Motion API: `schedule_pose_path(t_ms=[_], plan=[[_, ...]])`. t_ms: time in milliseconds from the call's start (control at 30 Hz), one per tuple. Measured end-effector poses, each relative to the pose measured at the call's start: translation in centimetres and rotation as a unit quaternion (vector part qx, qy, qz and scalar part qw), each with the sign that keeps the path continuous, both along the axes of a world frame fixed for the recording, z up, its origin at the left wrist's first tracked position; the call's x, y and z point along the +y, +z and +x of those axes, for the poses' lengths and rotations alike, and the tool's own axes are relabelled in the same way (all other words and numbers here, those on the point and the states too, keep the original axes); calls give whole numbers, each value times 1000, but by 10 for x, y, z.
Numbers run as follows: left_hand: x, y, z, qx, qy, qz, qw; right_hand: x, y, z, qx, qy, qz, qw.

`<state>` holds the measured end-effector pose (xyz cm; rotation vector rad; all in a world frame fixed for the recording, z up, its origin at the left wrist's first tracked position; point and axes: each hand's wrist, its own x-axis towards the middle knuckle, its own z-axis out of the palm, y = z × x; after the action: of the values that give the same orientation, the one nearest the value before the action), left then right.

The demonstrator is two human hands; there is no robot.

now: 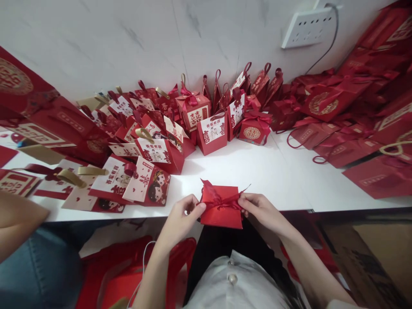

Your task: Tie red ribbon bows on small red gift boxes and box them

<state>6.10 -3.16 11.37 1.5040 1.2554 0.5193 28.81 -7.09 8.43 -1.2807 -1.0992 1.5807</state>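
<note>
A small red gift box (222, 221) is at the front edge of the white table, in front of my body. Across its top runs a dark red ribbon (222, 202), tied in a bow at the middle, with pointed tails up at both sides. My left hand (185, 214) is at the box's left side, thumb and fingers closed on the ribbon there. On the opposite side my right hand (262, 212) pinches the ribbon's other part. The fingertips partly hide what they grip.
Several finished red gift boxes (212, 133) with loops and bows crowd the table's left and back. Red gift bags (325, 137) are piled at the right. A power strip (307, 28) hangs on the wall. Another person's arm (19, 223) shows at the left edge.
</note>
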Motion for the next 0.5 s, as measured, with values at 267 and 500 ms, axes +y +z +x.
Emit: schedule_pose_path(t_ms=[267, 500], plan=[[0, -32, 11, -208, 25, -103, 972, 0, -16, -6, 139, -36, -34, 989], [-3, -30, 4, -178, 43, -43, 982, 0, -12, 17, 72, -2, -11, 997]])
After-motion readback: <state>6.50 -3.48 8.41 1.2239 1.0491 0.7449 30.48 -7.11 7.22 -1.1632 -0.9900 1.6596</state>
